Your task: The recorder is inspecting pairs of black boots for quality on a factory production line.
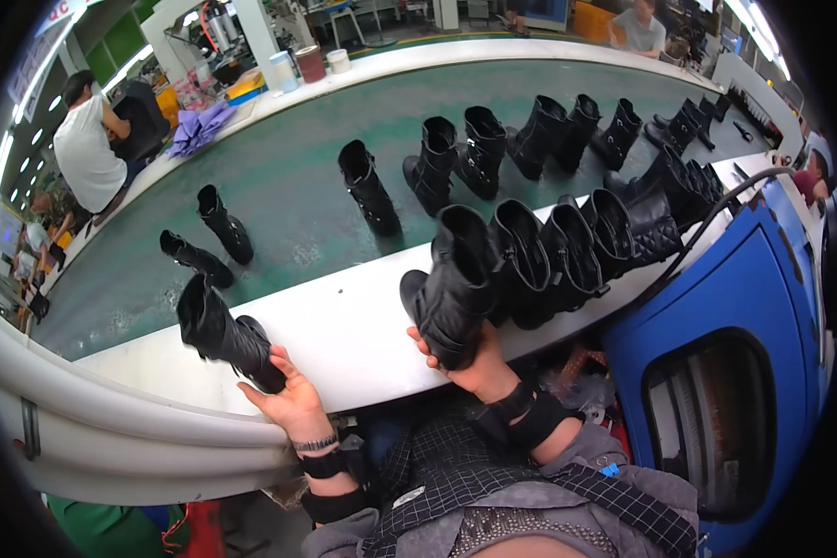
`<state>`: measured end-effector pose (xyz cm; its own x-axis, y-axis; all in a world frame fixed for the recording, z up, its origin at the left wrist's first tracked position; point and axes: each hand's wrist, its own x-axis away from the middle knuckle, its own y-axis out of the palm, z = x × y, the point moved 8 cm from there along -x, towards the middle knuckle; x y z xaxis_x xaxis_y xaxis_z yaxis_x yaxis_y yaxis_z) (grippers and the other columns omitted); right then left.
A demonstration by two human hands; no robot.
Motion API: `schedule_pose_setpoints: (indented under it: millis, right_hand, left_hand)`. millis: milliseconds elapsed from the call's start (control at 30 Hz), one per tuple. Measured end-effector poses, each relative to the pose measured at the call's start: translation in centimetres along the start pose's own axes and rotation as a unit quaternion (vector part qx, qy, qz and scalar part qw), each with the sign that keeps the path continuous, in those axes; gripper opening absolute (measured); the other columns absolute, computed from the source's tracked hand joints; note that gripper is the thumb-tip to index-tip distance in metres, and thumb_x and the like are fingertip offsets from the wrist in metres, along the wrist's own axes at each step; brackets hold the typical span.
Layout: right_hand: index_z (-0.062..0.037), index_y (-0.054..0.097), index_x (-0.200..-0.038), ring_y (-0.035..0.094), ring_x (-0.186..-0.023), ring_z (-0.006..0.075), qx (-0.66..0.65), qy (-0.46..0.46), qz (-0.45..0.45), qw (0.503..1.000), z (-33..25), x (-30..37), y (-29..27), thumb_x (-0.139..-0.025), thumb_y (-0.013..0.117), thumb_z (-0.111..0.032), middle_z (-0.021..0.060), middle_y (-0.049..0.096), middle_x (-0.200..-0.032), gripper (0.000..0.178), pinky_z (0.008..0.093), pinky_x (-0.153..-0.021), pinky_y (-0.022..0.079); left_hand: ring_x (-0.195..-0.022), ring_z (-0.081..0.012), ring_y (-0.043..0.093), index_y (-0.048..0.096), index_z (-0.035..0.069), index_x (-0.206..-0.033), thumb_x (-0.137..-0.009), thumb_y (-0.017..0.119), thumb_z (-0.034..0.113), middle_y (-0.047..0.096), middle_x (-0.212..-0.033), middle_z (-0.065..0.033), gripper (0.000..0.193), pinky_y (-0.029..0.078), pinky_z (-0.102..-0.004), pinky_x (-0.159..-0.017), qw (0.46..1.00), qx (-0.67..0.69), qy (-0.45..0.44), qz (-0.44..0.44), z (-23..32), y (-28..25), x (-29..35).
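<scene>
My left hand (pixel 294 402) grips a black ankle boot (pixel 221 333) at its heel end, thumb on one side and fingers on the other. That boot tilts to the left, its shaft opening toward the upper left, over the left part of the white ledge (pixel 325 325). In my right hand (pixel 482 367) is another black boot (pixel 456 279), cupped from below at the heel with its opening facing up. Part of the right fingers is hidden behind it. Just right of it, several black boots (pixel 521 246) stand close together along the ledge.
Beyond the ledge, a green conveyor belt (pixel 288 214) carries several black boots (pixel 367 186). A blue machine (pixel 725 353) with a dark window stands at my right, a cable (pixel 707 228) above it. White curved ducting (pixel 130 400) lies at my left. People (pixel 88 144) sit across the belt.
</scene>
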<state>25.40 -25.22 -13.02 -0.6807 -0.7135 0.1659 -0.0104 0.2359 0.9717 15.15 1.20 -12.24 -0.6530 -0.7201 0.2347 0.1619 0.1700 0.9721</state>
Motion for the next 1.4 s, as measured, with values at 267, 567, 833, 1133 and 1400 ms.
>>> schedule_pose_setpoints:
  millis: [267, 567, 833, 1133, 1400]
  right_hand:
    - [0.0021, 0.048, -0.131, 0.063, -0.093, 0.0287, -0.027, -0.025, -0.028, 0.999, -0.6, 0.0, 0.0, -0.086, 0.048, -0.056, 0.0251, 0.056, -0.123, 0.073, 0.0359, -0.069, 0.053]
    - [-0.0068, 0.046, -0.136, 0.062, -0.099, 0.0278, -0.047, -0.007, -0.099, 0.994, -0.7, 0.0, 0.2, -0.088, 0.05, -0.056, 0.0195, 0.054, -0.127, 0.069, 0.0367, -0.068, 0.053]
    - [-0.0086, 0.048, -0.133, 0.064, -0.09, 0.0234, 0.005, -0.02, -0.081, 0.997, -1.2, -0.1, 0.0, -0.095, 0.038, -0.056, 0.015, 0.06, -0.118, 0.061, 0.0343, -0.06, 0.053]
    - [-0.0047, 0.048, -0.131, 0.064, -0.087, 0.025, 0.015, -0.055, -0.08, 0.995, -1.4, -0.1, -0.3, -0.095, 0.04, -0.052, 0.0204, 0.059, -0.119, 0.06, 0.0348, -0.06, 0.052]
    - [-0.001, 0.045, -0.133, 0.064, -0.083, 0.0312, 0.009, -0.019, -0.13, 0.991, -2.3, 0.9, 1.2, -0.09, 0.049, -0.053, 0.0268, 0.056, -0.12, 0.068, 0.0391, -0.062, 0.052]
  left_hand:
    - [-0.116, -0.0375, 0.055, 0.035, -0.006, -0.136, -0.092, 0.054, 0.049, 0.042, -0.136, -0.0251, 0.073, 0.049, -0.041, -0.1, 0.989, -0.144, -0.003, 0.033, -2.1, -0.6, 5.9]
    - [-0.117, -0.029, 0.054, 0.044, -0.006, -0.127, -0.088, 0.063, 0.021, 0.052, -0.126, -0.0217, 0.051, 0.043, -0.0424, -0.099, 0.753, -0.614, -0.094, -0.218, -16.1, 7.3, 3.9]
    - [-0.109, -0.0217, 0.058, 0.058, -0.001, -0.119, -0.066, 0.083, 0.016, 0.064, -0.116, -0.0095, 0.061, 0.042, -0.0332, -0.097, 0.518, -0.835, 0.08, -0.167, -26.1, 7.4, -15.4]
    - [-0.128, -0.042, 0.043, 0.039, 0.007, -0.138, -0.091, 0.059, 0.047, 0.044, -0.141, -0.0189, 0.065, 0.029, -0.0704, -0.1, 0.844, -0.486, -0.224, -0.049, -25.0, 4.4, -15.8]
    - [-0.135, -0.0393, 0.035, 0.029, 0.007, -0.145, -0.094, 0.047, 0.051, 0.035, -0.148, -0.0185, 0.07, 0.029, -0.0666, -0.106, 0.915, -0.222, -0.255, -0.218, -16.2, 6.2, 0.5]
